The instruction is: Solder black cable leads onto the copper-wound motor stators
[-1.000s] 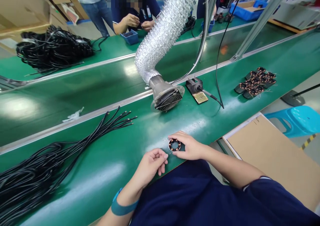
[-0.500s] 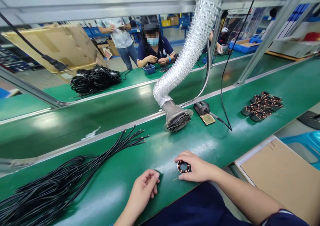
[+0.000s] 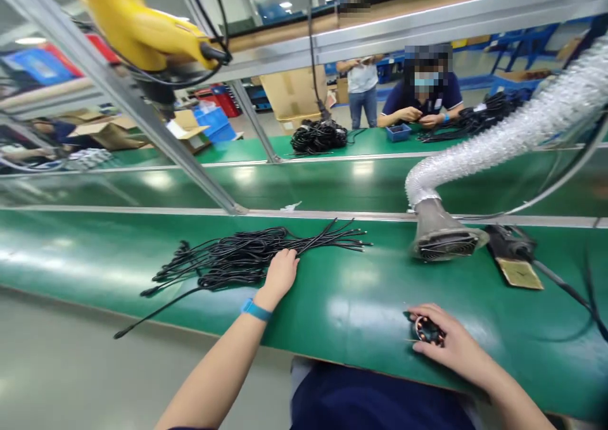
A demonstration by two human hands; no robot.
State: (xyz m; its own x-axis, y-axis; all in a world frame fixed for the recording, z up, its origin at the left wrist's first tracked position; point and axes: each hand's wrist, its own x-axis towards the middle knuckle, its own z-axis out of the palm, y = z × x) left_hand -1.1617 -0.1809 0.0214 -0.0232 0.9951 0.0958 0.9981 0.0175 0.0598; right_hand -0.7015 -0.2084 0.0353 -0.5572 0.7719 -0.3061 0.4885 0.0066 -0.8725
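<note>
My left hand [image 3: 282,273] has reached the right part of a pile of black cables [image 3: 242,252] on the green bench. Its fingers curl down onto the cables, their tips mostly hidden under the hand. My right hand [image 3: 444,340] holds a small ring-shaped stator with copper windings [image 3: 429,331] between thumb and fingers, near the bench's front edge. Thin wire ends stick out from the stator to the left. The cables' bare ends point right, toward the middle of the bench.
A fume extractor nozzle [image 3: 446,243] on a silver flexible duct [image 3: 494,132] stands beyond my right hand. To its right is a soldering iron stand with a sponge [image 3: 520,273]. A person [image 3: 427,101] works across the bench. A metal post [image 3: 190,164] rises at left.
My view has swung to the left. My left hand has moved left from beside the stator onto the cable pile. The right hand keeps hold of the stator.
</note>
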